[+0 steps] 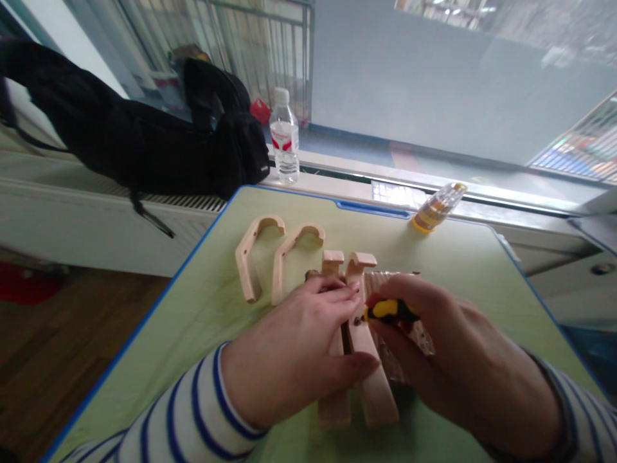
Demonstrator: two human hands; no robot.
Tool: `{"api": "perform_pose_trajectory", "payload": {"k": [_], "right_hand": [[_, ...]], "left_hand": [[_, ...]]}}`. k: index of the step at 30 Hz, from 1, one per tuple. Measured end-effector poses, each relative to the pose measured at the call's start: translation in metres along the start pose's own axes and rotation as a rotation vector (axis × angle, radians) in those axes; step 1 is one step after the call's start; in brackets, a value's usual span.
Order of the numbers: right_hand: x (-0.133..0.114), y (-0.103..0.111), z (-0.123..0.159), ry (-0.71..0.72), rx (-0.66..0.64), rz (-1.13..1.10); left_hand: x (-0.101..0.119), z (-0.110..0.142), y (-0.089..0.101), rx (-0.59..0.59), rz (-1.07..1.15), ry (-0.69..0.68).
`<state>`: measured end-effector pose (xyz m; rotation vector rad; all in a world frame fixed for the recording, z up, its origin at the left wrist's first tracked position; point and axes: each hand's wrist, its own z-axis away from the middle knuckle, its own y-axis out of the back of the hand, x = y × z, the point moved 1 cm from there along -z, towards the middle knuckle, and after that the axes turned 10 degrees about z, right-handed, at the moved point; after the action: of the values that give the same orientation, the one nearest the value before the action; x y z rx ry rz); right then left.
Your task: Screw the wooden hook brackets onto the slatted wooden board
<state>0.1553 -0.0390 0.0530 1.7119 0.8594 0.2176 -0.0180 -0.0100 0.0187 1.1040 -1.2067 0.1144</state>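
Screwdriver (391,310) in right hand (463,360) (yellow-black), left (301,344) on wood (369,357).

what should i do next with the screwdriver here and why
Probably keep the right hand in line with the yellow-and-black screwdriver and turn it gently. Its end is right beside the dark hole or fastener in the curved wooden piece, which the left hand is pressing on. Whether the tip is seated is too small to tell.
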Motion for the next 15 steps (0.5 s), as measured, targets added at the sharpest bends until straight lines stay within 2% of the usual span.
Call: {"api": "perform_pose_trajectory", "payload": {"k": [8, 15], "right_hand": [[-0.0015, -0.0087, 0.0032, -0.078, 0.158, 0.083], [-0.0025, -0.0101, 0.0, -0.086, 0.182, 0.091]], "left_hand": [[-0.0029, -0.0019, -0.0022, -0.013, -0.024, -0.003], [-0.005, 0.0004, -0.0056, -0.004, -0.075, 0.018]]}}
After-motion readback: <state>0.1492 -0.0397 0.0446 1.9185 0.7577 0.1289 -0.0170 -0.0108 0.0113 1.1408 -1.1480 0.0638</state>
